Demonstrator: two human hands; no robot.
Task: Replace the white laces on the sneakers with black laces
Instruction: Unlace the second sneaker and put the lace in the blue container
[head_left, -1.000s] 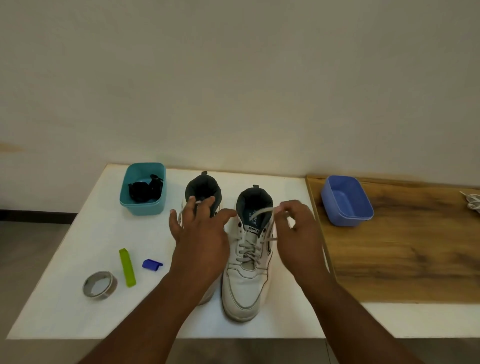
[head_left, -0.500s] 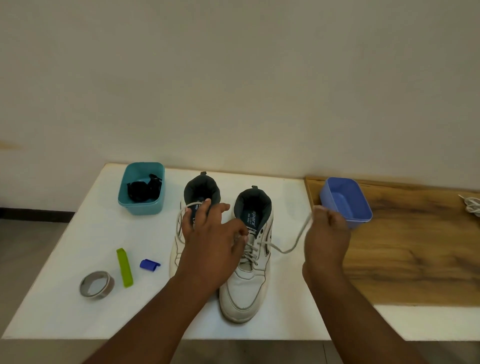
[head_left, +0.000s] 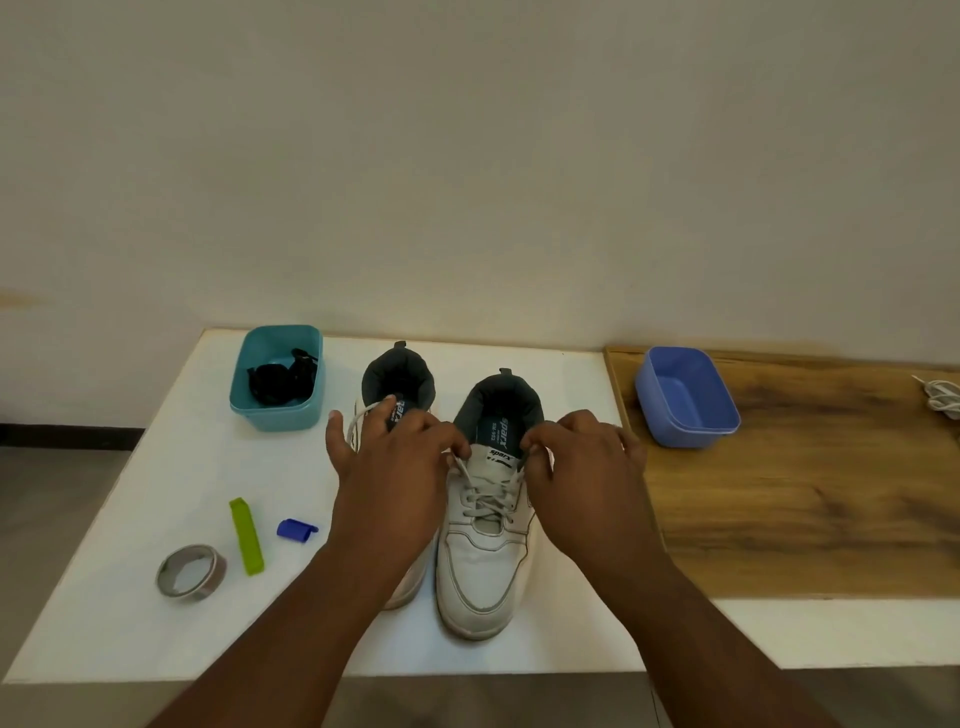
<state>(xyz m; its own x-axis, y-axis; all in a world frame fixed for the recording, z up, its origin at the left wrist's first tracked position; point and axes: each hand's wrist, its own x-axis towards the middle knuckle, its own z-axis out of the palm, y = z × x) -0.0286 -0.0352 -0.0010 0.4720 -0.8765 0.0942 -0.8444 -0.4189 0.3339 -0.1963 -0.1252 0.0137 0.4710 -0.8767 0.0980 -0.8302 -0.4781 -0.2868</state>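
While both hands crowd over the pair of white sneakers in the lower middle of the frame, much of the lacing is covered. The right sneaker (head_left: 480, 566) shows its toe, its tongue and the lower rows of the white lace (head_left: 488, 501); the upper rows vanish under the fingers. The left hand (head_left: 392, 480) lies across the left sneaker (head_left: 399, 382), hiding all but its dark collar and a sliver of its toe, and its fingertips pinch the lace at the top left eyelet of the right sneaker. A loop of white lace also arcs out from under this hand towards the left. The right hand (head_left: 582, 480) has its fingers curled at the top right eyelet; it seems to pinch the lace there, though the contact itself is hidden behind the knuckles.

In the upper left of the white table (head_left: 130, 519) stands a teal tub (head_left: 277, 410) holding the black laces (head_left: 280, 379), bunched so that they cannot be counted. Below it lie a green clip (head_left: 247, 535), a small blue piece (head_left: 295, 530) and a roll of tape (head_left: 191, 571). At the right, an empty blue tub (head_left: 685, 397) sits on a wooden board (head_left: 805, 493). A white cord (head_left: 943, 395) is cut off by the right edge.
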